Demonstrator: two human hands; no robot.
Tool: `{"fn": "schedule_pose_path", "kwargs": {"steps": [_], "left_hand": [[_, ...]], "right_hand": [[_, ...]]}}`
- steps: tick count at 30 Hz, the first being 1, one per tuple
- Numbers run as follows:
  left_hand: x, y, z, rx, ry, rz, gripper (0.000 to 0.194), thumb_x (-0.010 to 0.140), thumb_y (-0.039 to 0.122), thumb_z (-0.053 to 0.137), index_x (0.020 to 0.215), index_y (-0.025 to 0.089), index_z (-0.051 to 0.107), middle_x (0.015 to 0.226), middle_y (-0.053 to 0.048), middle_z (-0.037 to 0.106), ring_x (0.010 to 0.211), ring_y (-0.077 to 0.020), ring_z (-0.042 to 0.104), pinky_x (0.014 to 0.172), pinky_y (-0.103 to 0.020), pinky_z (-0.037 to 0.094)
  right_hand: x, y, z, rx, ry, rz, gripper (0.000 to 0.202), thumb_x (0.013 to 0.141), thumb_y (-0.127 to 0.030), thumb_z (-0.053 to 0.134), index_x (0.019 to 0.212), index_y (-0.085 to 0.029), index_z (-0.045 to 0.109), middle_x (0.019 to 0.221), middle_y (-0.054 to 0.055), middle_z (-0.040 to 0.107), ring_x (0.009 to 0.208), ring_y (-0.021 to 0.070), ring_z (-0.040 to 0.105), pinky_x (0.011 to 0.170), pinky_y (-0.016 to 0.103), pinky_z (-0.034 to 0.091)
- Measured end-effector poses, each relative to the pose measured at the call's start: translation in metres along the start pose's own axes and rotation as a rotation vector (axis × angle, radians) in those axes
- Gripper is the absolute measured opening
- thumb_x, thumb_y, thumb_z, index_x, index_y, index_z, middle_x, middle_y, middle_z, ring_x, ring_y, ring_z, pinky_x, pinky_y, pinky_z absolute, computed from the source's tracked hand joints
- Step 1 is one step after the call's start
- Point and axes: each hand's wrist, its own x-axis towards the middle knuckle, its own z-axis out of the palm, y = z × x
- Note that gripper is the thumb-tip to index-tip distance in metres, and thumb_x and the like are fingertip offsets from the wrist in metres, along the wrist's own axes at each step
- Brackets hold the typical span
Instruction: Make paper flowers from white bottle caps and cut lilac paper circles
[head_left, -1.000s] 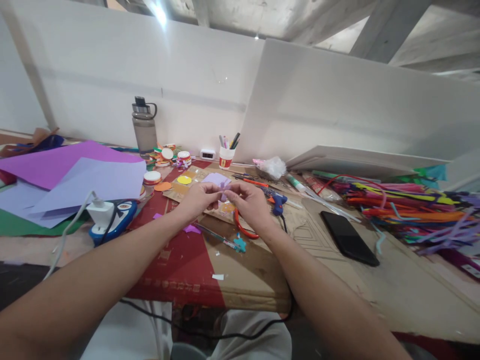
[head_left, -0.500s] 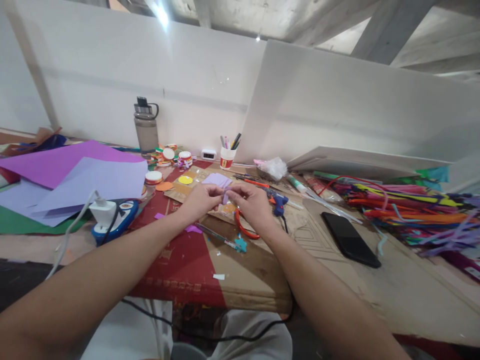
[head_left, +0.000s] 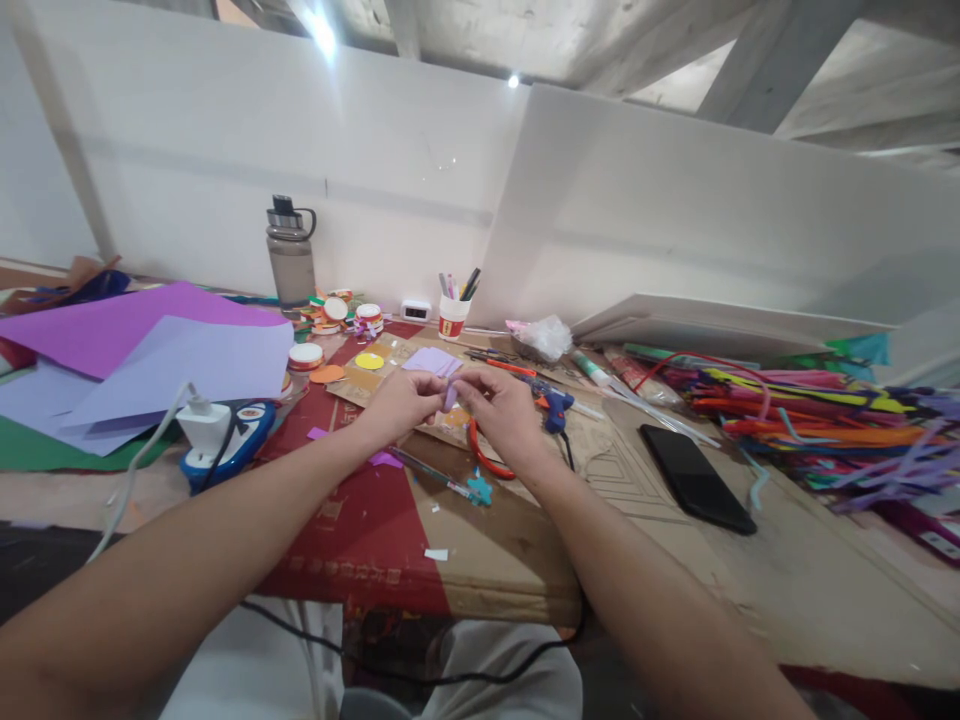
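Observation:
Between my two hands, over the middle of the table, is a small piece of light purple paper [head_left: 451, 396]. My left hand [head_left: 406, 402] pinches it from the left, and my right hand [head_left: 495, 405] pinches it from the right, fingertips almost meeting. Just behind them lie light purple paper pieces [head_left: 433, 362] on a cardboard sheet. Partly behind my right wrist are scissors with orange-red handles [head_left: 491, 462]. A pen [head_left: 431, 472] and a teal star-shaped piece [head_left: 480, 488] lie in front of my hands.
Right of my hands are a blue glue gun [head_left: 556, 410], a black phone [head_left: 696, 478] and a heap of coloured pipe cleaners [head_left: 817, 420]. Leftward lie purple paper sheets [head_left: 195, 355] and a blue power strip [head_left: 229, 450]. A water bottle [head_left: 291, 255] and a pen cup [head_left: 453, 316] stand behind.
Both hands keep their pinch on the light purple paper, with hardly any movement of the fingers. The whole view has shifted very slightly.

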Motion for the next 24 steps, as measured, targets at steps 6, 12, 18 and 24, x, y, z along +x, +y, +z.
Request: {"fn": "schedule_pose_path", "kwargs": {"steps": [6, 12, 18, 24], "left_hand": [[0.0009, -0.0030, 0.0003, -0.015, -0.017, -0.005, 0.012, 0.067, 0.026, 0.057, 0.066, 0.017, 0.064, 0.052, 0.005, 0.053, 0.048, -0.0085, 0.046, 0.049, -0.021, 0.035], [-0.0005, 0.0001, -0.0008, -0.011, -0.014, 0.008, 0.014, 0.069, 0.028, 0.057, 0.063, 0.017, 0.062, 0.051, 0.004, 0.052, 0.048, -0.0089, 0.046, 0.050, -0.021, 0.034], [-0.0013, 0.0010, -0.0017, 0.077, -0.001, 0.040, 0.014, 0.071, 0.027, 0.055, 0.064, 0.017, 0.063, 0.050, 0.004, 0.053, 0.048, -0.0098, 0.047, 0.051, -0.022, 0.034], [-0.0036, 0.0008, 0.0008, 0.164, 0.028, 0.174, 0.013, 0.073, 0.022, 0.055, 0.065, 0.017, 0.063, 0.053, 0.004, 0.053, 0.051, -0.0091, 0.045, 0.053, -0.022, 0.033]], "right_hand": [[0.0004, -0.0013, 0.0009, 0.066, 0.023, 0.075, 0.013, 0.081, -0.028, 0.062, 0.084, -0.017, 0.069, 0.080, 0.004, 0.071, 0.073, 0.0156, 0.063, 0.070, 0.027, 0.046], [0.0010, -0.0077, -0.0016, 0.025, 0.005, 0.062, 0.015, 0.081, -0.029, 0.060, 0.076, -0.017, 0.067, 0.073, 0.002, 0.068, 0.068, 0.0142, 0.059, 0.066, 0.026, 0.044], [0.0023, -0.0076, -0.0019, -0.005, -0.011, 0.082, 0.013, 0.078, -0.027, 0.061, 0.072, -0.018, 0.068, 0.071, 0.002, 0.069, 0.066, 0.0139, 0.058, 0.064, 0.025, 0.043], [0.0027, -0.0033, -0.0008, -0.010, 0.008, 0.093, 0.014, 0.078, -0.030, 0.062, 0.073, -0.018, 0.068, 0.072, 0.003, 0.070, 0.067, 0.0144, 0.059, 0.065, 0.026, 0.044]]}}
